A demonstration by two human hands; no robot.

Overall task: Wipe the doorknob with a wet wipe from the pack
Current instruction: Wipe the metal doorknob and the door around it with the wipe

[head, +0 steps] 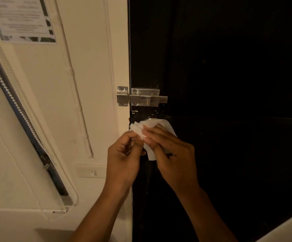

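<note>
A white wet wipe [151, 124] is held up in front of the black door, just below the metal bolt. My left hand [124, 154] pinches its left edge between thumb and fingers. My right hand [173, 154] grips its lower right part. Only a thin silver arc of the doorknob [149, 119] shows above the wipe; the rest is hidden behind the wipe and my fingers. The wipe pack is not in view.
A steel slide bolt [142, 97] spans the black door [229, 67] and the cream frame [120, 67]. On the left wall are a wall switch [92, 172], a taped paper notice [22, 20], a cable conduit and a window blind with cords.
</note>
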